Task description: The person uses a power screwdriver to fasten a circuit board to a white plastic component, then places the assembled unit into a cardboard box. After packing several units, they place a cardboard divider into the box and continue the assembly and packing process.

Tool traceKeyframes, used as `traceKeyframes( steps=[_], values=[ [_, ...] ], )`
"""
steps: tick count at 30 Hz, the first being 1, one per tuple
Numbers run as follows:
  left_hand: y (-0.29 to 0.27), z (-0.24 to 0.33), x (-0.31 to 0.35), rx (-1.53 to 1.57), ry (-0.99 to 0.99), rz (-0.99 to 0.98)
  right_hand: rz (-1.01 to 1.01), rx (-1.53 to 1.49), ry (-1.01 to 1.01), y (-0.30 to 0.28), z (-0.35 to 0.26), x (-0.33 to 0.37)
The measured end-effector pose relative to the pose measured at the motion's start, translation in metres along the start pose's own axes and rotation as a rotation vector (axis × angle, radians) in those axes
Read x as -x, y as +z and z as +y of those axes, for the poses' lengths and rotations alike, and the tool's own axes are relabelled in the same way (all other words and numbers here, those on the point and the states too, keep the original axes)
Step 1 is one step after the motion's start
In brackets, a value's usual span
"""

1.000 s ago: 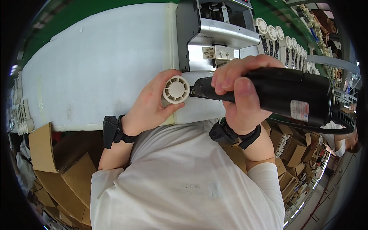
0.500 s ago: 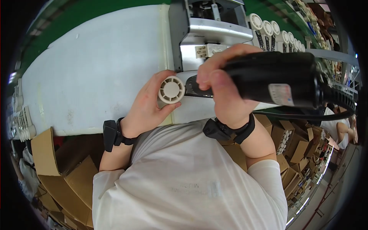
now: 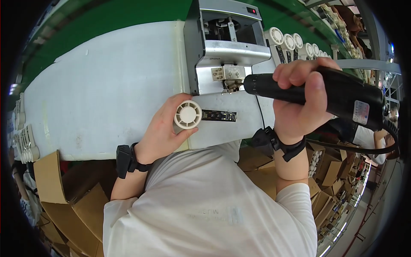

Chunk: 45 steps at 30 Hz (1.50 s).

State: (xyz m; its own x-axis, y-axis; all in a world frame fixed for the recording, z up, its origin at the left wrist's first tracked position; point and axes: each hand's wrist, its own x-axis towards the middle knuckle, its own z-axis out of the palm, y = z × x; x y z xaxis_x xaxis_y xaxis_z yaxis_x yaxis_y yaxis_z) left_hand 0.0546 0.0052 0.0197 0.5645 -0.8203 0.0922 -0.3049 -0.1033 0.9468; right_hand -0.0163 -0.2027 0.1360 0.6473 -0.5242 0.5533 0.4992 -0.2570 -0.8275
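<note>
My left hand (image 3: pixel 165 126) holds a small handheld fan by its round white slotted head (image 3: pixel 188 115), thumb and fingers curled around the rim. From the head a dark circuit board (image 3: pixel 219 115) stretches to the right, just above the white table. My right hand (image 3: pixel 299 96) is wrapped around a black electric screwdriver (image 3: pixel 346 92), which lies nearly level and points left. Its tip meets the metal outlet at the front of a grey screw feeder (image 3: pixel 229 55); whether a screw is on the bit is too small to see.
Several similar white fan heads (image 3: pixel 289 42) with boards stand in a row at the back right. More white parts (image 3: pixel 26 143) sit at the far left. Open cardboard boxes (image 3: pixel 81 205) stand below the table edge. A black cable (image 3: pixel 355 148) trails from the screwdriver.
My right hand has drawn the screwdriver away from the fan's board, rightward, and its tip is now at the screw feeder. The board is uncovered. My left hand still holds the fan.
</note>
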Motion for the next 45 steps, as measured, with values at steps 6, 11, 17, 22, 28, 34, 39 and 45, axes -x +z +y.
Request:
traceKeyframes(
  steps=[6,11,17,22,28,34,39,45],
  values=[
    [0.001,-0.003,0.001,-0.008,0.0,0.003,0.015,-0.032,0.078,0.011,0.011,0.007],
    [0.0,-0.004,0.001,-0.044,-0.026,0.0,-0.073,0.139,0.236,0.016,0.004,-0.002],
    [0.001,-0.001,0.001,-0.033,0.013,0.022,-0.083,-0.087,0.222,0.014,-0.012,0.039],
    [0.0,-0.002,0.002,-0.018,0.028,0.026,-0.178,-0.097,0.224,0.024,-0.012,0.056],
    [0.002,-0.003,0.003,-0.006,0.051,0.027,-0.164,-0.092,0.273,0.028,-0.009,0.061],
    [0.003,-0.003,0.003,0.001,0.004,0.028,-0.148,-0.135,0.287,0.029,-0.003,0.061],
    [0.001,-0.006,0.0,0.006,0.02,0.024,-0.219,-0.044,0.194,0.029,0.005,0.061],
    [-0.003,-0.004,0.007,-0.051,0.054,0.06,-0.231,-0.036,0.175,0.037,0.004,0.064]
  ],
)
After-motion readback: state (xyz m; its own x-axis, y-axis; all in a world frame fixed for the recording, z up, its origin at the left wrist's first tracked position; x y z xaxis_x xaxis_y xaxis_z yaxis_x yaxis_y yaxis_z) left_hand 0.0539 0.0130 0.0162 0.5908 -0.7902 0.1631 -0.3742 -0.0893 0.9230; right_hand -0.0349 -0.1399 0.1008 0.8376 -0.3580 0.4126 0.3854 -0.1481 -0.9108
